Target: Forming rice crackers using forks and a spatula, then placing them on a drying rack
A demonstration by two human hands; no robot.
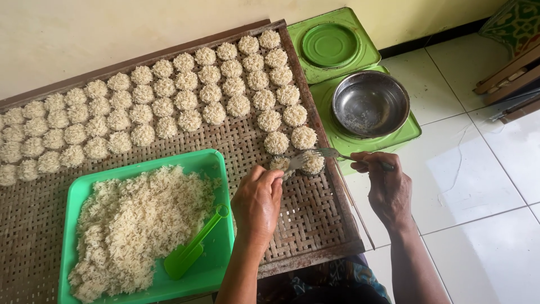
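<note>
My right hand holds a metal fork by its handle, tines resting on a small round rice cake at the right edge of a woven bamboo tray. My left hand has its fingers closed on a small metal ring mould filled with rice, just left of the fork tines. Several rows of finished round rice cakes cover the far part of the tray. A green plastic tray heaped with cooked rice lies at the near left, with a green paddle in it.
Two green square tins stand right of the bamboo tray, the nearer one carrying a metal bowl. White floor tiles spread to the right. Wooden furniture sits at the far right, a pale wall behind.
</note>
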